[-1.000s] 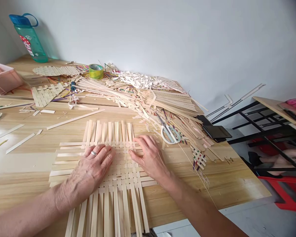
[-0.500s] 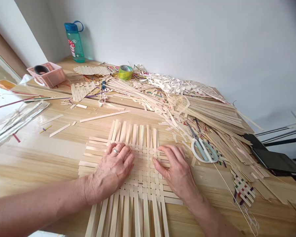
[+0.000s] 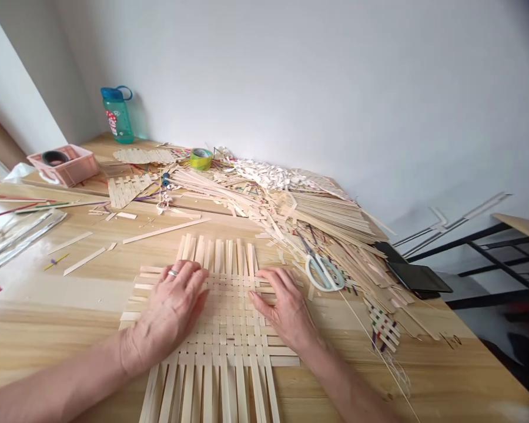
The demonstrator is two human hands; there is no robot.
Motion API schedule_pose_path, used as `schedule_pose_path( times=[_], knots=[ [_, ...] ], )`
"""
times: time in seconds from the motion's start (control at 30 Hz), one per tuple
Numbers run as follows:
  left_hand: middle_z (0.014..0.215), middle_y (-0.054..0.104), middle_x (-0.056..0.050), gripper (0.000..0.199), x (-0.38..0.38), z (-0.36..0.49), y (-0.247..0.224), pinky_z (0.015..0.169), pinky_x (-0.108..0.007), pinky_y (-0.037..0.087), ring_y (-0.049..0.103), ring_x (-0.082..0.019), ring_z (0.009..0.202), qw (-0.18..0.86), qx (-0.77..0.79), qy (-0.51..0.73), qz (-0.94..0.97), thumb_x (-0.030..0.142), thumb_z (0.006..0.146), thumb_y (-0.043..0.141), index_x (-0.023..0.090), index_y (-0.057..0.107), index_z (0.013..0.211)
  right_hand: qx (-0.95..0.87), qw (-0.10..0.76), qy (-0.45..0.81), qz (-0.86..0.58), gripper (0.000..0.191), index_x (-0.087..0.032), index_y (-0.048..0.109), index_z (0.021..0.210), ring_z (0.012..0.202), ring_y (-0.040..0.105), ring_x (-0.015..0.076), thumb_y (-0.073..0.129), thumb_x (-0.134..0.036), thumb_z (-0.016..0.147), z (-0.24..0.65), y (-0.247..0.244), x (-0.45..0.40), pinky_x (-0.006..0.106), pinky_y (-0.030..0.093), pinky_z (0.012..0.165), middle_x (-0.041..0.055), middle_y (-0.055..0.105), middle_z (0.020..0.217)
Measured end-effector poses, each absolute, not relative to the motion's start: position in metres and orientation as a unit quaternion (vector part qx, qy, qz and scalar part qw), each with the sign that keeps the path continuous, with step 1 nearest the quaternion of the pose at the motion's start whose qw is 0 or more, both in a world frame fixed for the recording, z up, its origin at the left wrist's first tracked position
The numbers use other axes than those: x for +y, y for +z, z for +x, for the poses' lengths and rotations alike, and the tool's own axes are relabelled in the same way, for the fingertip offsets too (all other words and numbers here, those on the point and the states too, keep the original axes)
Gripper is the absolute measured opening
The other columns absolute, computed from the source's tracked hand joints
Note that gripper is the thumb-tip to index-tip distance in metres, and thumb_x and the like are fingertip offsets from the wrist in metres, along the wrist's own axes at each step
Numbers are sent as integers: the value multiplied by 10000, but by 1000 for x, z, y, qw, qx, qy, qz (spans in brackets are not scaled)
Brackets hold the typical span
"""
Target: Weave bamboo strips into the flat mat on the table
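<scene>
**Adjusting a flat weave by hand**

The woven panel (image 3: 229, 320) lies flat on the table (image 3: 423, 376), its strip ends free on all sides. We see the left hand (image 3: 171, 308) palm-down over its left part, fingers loosely bent; whether they pinch a strip, we cannot tell. The right hand (image 3: 286, 305) is parted, thumb from fingers, at the right edge. We judge the step to be evening the strips; the next move calls for light, level pressure.
</scene>
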State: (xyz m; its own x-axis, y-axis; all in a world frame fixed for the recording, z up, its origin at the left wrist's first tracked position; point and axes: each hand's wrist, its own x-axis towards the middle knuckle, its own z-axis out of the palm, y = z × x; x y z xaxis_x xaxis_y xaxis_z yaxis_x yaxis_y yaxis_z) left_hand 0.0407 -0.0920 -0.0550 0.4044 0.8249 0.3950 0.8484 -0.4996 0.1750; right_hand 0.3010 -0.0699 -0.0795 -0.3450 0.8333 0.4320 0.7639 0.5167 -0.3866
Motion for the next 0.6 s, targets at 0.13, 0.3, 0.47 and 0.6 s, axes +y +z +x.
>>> schedule_pose_path(
  times=[0.13,0.3,0.47,0.6],
  knots=[
    [999,640,-97,124,-74,21,-55,810,-427,502,604,-274,931,25,-574,-156,-803,202,957,449,190,572,953,-792,325,104,-506,141,-211,604,1040,989,601,235,599,-297,928,303,-79,-64,384,508,854,69,653,1019],
    [945,646,-80,187,-64,9,-56,801,-423,482,623,-274,896,13,-587,-135,-798,248,978,396,205,565,909,-769,352,114,-522,77,-208,621,961,940,608,217,590,-223,893,307,-78,-57,363,505,824,49,666,952],
    [980,671,-62,225,-57,-4,-58,816,-428,466,655,-260,876,-8,-576,-195,-793,367,987,396,218,564,982,-739,348,100,-568,76,-209,575,781,871,599,208,573,-203,857,312,-75,-54,333,498,764,28,628,843],
    [1036,666,-80,277,-48,-17,-51,799,-411,469,652,-273,902,17,-585,-242,-774,425,979,389,223,568,1040,-691,387,109,-601,129,-200,577,759,819,607,203,546,-263,866,323,-76,-46,316,507,705,46,631,845]
  ],
)
